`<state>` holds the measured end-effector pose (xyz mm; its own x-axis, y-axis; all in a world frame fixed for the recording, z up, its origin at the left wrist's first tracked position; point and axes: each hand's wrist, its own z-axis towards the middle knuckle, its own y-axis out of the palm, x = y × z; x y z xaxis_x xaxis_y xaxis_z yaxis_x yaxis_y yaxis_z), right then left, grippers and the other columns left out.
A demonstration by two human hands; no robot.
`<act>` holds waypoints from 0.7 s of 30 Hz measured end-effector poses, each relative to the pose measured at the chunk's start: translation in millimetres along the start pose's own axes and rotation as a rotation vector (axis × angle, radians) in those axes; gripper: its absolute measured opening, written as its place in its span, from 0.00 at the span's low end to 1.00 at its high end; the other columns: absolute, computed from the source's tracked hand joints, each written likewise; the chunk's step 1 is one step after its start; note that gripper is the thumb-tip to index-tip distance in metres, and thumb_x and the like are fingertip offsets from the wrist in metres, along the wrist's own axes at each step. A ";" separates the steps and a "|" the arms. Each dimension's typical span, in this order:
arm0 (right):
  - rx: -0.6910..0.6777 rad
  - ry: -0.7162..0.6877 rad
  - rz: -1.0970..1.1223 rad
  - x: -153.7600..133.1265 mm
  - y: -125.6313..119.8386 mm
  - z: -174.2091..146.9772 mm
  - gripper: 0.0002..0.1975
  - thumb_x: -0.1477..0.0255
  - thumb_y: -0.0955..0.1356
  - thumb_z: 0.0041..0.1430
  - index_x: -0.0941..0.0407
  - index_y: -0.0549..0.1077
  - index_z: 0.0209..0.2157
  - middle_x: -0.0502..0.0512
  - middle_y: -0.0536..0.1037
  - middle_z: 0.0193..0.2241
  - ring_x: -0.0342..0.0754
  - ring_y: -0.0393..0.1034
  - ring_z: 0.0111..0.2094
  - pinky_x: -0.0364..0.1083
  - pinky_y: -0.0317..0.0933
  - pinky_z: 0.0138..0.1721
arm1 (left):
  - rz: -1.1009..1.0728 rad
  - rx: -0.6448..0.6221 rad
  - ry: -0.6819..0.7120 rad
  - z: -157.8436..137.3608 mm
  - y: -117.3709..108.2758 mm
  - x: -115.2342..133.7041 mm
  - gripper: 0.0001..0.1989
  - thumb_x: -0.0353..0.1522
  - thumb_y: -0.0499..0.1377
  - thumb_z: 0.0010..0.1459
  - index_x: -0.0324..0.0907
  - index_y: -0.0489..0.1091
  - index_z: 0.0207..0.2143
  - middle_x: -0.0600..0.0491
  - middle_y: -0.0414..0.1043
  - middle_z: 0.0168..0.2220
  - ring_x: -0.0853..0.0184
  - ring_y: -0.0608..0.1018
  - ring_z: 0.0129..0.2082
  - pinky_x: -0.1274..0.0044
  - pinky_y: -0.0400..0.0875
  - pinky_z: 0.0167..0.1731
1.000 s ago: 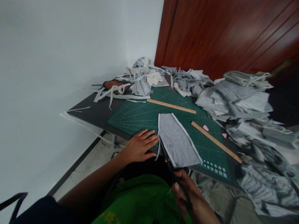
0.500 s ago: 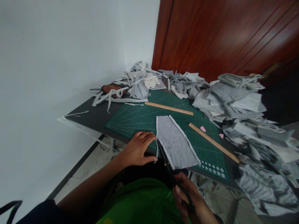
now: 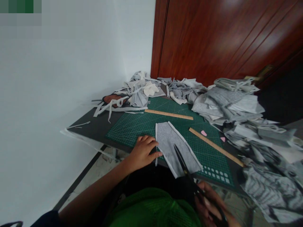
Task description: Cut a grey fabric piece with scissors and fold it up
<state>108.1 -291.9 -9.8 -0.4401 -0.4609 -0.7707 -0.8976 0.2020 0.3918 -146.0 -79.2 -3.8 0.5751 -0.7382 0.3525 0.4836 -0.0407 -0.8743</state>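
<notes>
A grey fabric piece [image 3: 176,146] with pale bands along its long sides lies at the front of the green cutting mat [image 3: 127,126], its lower corner past the table edge. My left hand [image 3: 145,151] rests at its left side, fingers stretched, with thumb and fingertips apart and touching the fabric's edge. Below those fingertips hangs a narrow cut strip [image 3: 156,161]. My right hand [image 3: 210,201] is closed round the handles of black scissors [image 3: 181,160]. Their blades are nearly together, pointing up and left over the fabric.
Two wooden rulers [image 3: 169,114] [image 3: 215,146] lie on the mat, with pink chalk pieces [image 3: 204,133] near one. Heaps of grey and white fabric [image 3: 227,101] line the back and right. Loose strips [image 3: 111,107] lie at left, beside a white wall and a wooden door [image 3: 213,37].
The scissors have moved right, away from the fabric's left edge, and now point over its middle. My left thumb has shifted up and right onto the fabric edge.
</notes>
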 end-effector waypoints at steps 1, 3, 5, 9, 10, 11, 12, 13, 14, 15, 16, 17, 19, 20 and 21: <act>0.067 -0.022 0.034 -5.5 1.3 5.8 0.27 0.53 0.77 0.49 0.51 0.69 0.44 0.43 0.67 0.21 0.35 0.51 0.14 0.35 0.47 0.13 | 0.017 -0.006 -0.007 1.7 -1.1 1.3 0.17 0.47 0.57 0.66 0.45 0.75 0.44 0.51 0.74 0.43 0.60 0.71 0.47 0.66 0.62 0.47; 0.118 -0.064 0.081 -17.8 7.8 18.7 0.25 0.54 0.78 0.49 0.51 0.67 0.40 0.41 0.65 0.20 0.35 0.49 0.13 0.34 0.46 0.10 | 0.058 -0.022 -0.028 7.2 -3.6 4.8 0.17 0.45 0.55 0.68 0.43 0.76 0.38 0.51 0.74 0.39 0.60 0.72 0.45 0.66 0.64 0.44; 0.121 -0.075 0.123 -28.3 14.7 29.3 0.25 0.56 0.79 0.48 0.51 0.66 0.37 0.40 0.64 0.20 0.35 0.50 0.13 0.34 0.48 0.10 | 0.101 -0.021 -0.021 15.1 -4.7 8.4 0.19 0.44 0.54 0.68 0.41 0.76 0.33 0.50 0.72 0.37 0.60 0.73 0.44 0.66 0.67 0.43; 0.145 -0.077 0.248 -30.2 14.4 31.3 0.24 0.59 0.80 0.47 0.53 0.65 0.33 0.40 0.65 0.20 0.34 0.50 0.14 0.32 0.47 0.11 | 0.170 0.058 0.130 34.2 4.4 12.8 0.16 0.38 0.57 0.67 0.39 0.76 0.29 0.45 0.71 0.46 0.53 0.68 0.58 0.62 0.68 0.55; 0.162 -0.079 0.270 -26.5 11.3 27.9 0.24 0.59 0.79 0.47 0.53 0.65 0.33 0.41 0.65 0.21 0.33 0.50 0.15 0.32 0.46 0.11 | 0.171 0.063 0.182 39.1 9.1 14.0 0.15 0.37 0.58 0.66 0.39 0.76 0.29 0.45 0.71 0.48 0.52 0.65 0.62 0.61 0.66 0.58; 0.179 -0.083 0.283 -21.8 7.6 23.4 0.23 0.59 0.79 0.47 0.54 0.65 0.32 0.41 0.64 0.21 0.33 0.50 0.15 0.33 0.46 0.12 | 0.161 0.050 0.234 44.0 14.3 15.5 0.14 0.36 0.59 0.66 0.39 0.76 0.29 0.45 0.71 0.49 0.53 0.64 0.63 0.62 0.65 0.60; 0.198 -0.091 0.287 -16.7 3.8 18.3 0.23 0.58 0.79 0.48 0.54 0.66 0.31 0.41 0.64 0.21 0.33 0.51 0.15 0.33 0.47 0.12 | 0.143 0.018 0.285 48.8 19.5 17.5 0.14 0.36 0.59 0.65 0.40 0.77 0.29 0.45 0.71 0.49 0.53 0.65 0.62 0.63 0.66 0.59; 0.220 -0.099 0.282 -11.7 0.5 13.0 0.22 0.58 0.79 0.48 0.54 0.66 0.31 0.41 0.64 0.21 0.34 0.51 0.15 0.33 0.47 0.12 | 0.121 -0.028 0.332 53.3 24.3 20.0 0.13 0.37 0.60 0.65 0.40 0.77 0.29 0.46 0.72 0.47 0.55 0.67 0.60 0.64 0.67 0.58; 0.244 -0.108 0.270 -7.3 -2.2 7.7 0.21 0.58 0.79 0.49 0.54 0.67 0.31 0.42 0.64 0.21 0.34 0.51 0.15 0.34 0.47 0.12 | 0.102 -0.077 0.374 57.4 28.2 22.9 0.13 0.37 0.60 0.64 0.40 0.77 0.30 0.46 0.72 0.44 0.56 0.70 0.56 0.65 0.69 0.55; 0.267 -0.119 0.253 -3.6 -4.2 2.9 0.21 0.58 0.78 0.50 0.54 0.67 0.32 0.42 0.64 0.22 0.34 0.52 0.15 0.34 0.48 0.12 | 0.087 -0.123 0.409 60.9 30.8 25.6 0.12 0.38 0.61 0.64 0.41 0.77 0.31 0.47 0.73 0.42 0.57 0.72 0.53 0.65 0.70 0.53; 0.289 -0.131 0.235 -0.7 -5.5 -1.2 0.20 0.58 0.78 0.50 0.54 0.68 0.32 0.42 0.64 0.22 0.34 0.52 0.15 0.34 0.48 0.13 | 0.075 -0.159 0.436 63.5 32.0 27.9 0.11 0.39 0.61 0.64 0.41 0.77 0.35 0.48 0.73 0.41 0.58 0.73 0.50 0.65 0.70 0.51; 0.308 -0.143 0.217 1.3 -6.4 -4.5 0.20 0.58 0.78 0.50 0.54 0.68 0.32 0.42 0.64 0.22 0.34 0.52 0.15 0.34 0.47 0.13 | 0.067 -0.180 0.448 65.2 31.9 29.1 0.11 0.40 0.61 0.63 0.42 0.77 0.39 0.48 0.73 0.42 0.58 0.73 0.49 0.65 0.70 0.51; 0.338 -0.154 0.191 4.1 -8.7 -8.3 0.20 0.57 0.78 0.50 0.54 0.69 0.31 0.42 0.64 0.21 0.34 0.52 0.15 0.35 0.47 0.13 | 0.054 -0.189 0.432 65.4 28.5 27.4 0.16 0.39 0.61 0.64 0.44 0.73 0.51 0.48 0.73 0.48 0.57 0.73 0.51 0.65 0.69 0.52; 0.349 -0.152 0.181 5.4 -10.5 -9.1 0.20 0.57 0.78 0.50 0.54 0.68 0.31 0.42 0.64 0.21 0.35 0.52 0.15 0.35 0.46 0.12 | 0.047 -0.192 0.420 63.9 25.9 24.1 0.19 0.38 0.61 0.64 0.44 0.70 0.56 0.48 0.73 0.51 0.57 0.72 0.53 0.65 0.68 0.54; 0.361 -0.146 0.173 6.8 -12.9 -9.2 0.21 0.56 0.78 0.50 0.54 0.68 0.30 0.42 0.64 0.21 0.35 0.52 0.15 0.35 0.46 0.12 | 0.039 -0.195 0.412 61.5 23.2 19.4 0.21 0.38 0.60 0.64 0.44 0.68 0.59 0.48 0.72 0.54 0.57 0.71 0.56 0.64 0.67 0.56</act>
<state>116.9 -305.6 -15.5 -0.5609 -0.2716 -0.7821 -0.7499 0.5670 0.3409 -83.0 -53.1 3.2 0.2614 -0.9463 0.1901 0.3107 -0.1040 -0.9448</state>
